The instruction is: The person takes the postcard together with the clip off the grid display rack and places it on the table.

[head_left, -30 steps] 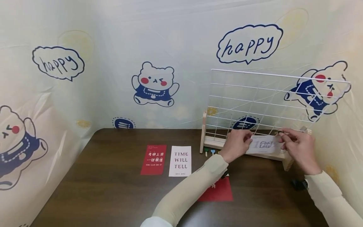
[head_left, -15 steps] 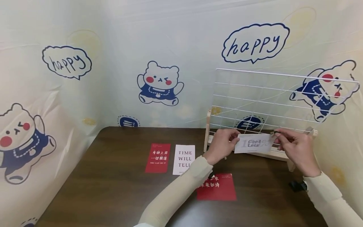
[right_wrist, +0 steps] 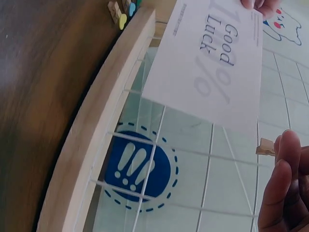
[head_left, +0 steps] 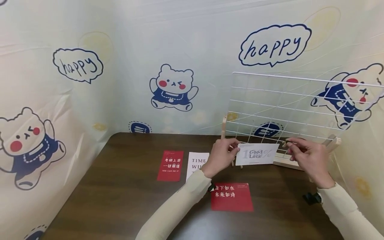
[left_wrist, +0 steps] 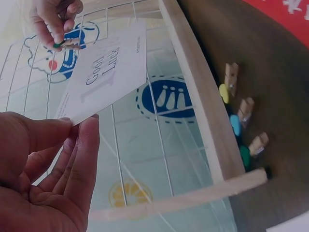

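In the head view my left hand (head_left: 220,155) pinches the left edge of a white card (head_left: 257,154) printed "Good Luck". The card is held up in front of the lower part of a white wire grid (head_left: 279,76). My right hand (head_left: 310,160), beyond the card's right edge, pinches a small wooden clothespin (right_wrist: 265,146) between thumb and fingertips. Green shows on that clothespin (left_wrist: 67,45) in the left wrist view. A visible gap separates it from the card.
The grid stands in a wooden base (right_wrist: 96,111). Beside it lie small clothespins with yellow (left_wrist: 231,77), blue (left_wrist: 246,108) and green trim. A red card (head_left: 170,166), a white card (head_left: 198,160) and another red card (head_left: 232,200) lie on the dark table (head_left: 105,196).
The card has moved left along the grid with my left hand. My right hand, earlier at the card's right edge, is now apart from it. The head view has turned slightly left.
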{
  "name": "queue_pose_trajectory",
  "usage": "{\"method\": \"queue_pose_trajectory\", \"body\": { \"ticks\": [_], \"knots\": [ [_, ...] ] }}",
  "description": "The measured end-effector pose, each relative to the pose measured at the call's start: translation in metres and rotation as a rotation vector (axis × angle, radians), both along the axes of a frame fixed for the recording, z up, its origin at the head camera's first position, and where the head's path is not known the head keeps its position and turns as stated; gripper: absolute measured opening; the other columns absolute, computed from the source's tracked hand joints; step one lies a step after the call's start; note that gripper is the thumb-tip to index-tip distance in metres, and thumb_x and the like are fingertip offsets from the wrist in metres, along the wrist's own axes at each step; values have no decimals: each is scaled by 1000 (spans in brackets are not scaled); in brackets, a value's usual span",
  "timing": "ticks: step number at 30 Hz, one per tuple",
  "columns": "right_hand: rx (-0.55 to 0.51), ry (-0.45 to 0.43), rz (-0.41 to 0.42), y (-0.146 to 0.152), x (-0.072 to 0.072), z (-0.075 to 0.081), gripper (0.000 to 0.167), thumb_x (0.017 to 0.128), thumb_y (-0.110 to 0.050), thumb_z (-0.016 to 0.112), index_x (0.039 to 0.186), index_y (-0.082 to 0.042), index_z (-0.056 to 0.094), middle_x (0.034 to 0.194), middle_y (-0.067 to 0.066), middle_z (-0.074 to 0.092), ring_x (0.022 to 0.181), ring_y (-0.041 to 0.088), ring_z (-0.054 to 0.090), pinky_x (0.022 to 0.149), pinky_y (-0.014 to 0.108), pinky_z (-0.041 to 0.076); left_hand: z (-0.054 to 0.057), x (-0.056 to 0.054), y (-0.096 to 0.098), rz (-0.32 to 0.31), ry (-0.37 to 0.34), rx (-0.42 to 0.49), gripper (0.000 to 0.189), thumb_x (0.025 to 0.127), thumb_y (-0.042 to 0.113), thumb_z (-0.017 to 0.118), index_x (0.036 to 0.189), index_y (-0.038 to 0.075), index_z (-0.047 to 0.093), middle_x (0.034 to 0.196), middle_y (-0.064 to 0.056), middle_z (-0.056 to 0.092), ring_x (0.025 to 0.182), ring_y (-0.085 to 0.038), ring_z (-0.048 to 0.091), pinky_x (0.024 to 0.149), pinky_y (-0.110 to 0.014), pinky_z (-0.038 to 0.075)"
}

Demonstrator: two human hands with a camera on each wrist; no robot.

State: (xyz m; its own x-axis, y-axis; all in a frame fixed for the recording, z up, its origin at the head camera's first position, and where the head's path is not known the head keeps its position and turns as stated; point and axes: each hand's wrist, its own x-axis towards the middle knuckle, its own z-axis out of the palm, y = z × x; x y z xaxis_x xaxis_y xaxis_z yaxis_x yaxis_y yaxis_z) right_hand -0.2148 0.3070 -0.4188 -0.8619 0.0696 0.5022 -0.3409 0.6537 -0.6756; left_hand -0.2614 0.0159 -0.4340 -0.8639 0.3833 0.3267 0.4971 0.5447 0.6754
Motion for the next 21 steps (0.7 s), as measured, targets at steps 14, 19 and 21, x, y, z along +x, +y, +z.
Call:
{"method": "queue_pose_trajectory", "body": {
  "ticks": [14, 19, 21],
  "knots": [
    [111, -116, 152, -26, -8, -30, 17, 98, -2, 67, 112, 0, 76, 75, 13, 74, 54, 8, 63, 48, 18, 47, 0, 12, -44, 12, -80, 54, 21, 100, 10, 70, 119, 6, 75, 96, -7, 77, 76, -8, 64, 62, -17, 50],
    [99, -148, 155, -35, -14, -40, 16, 98, -2, 67, 111, 3, 76, 75, 16, 74, 55, 9, 64, 49, 18, 51, 2, 15, -56, 18, -101, 71, 19, 100, 10, 70, 117, 6, 75, 93, -7, 76, 71, -8, 60, 60, -17, 49],
    [95, -168, 170, -38, -16, -42, 17, 98, -1, 66, 112, 6, 75, 76, 16, 74, 57, 8, 65, 51, 19, 53, 1, 16, -60, 24, -101, 68, 17, 100, 10, 70, 115, 6, 76, 93, -7, 76, 71, -8, 60, 59, -17, 48]
  ]
}}
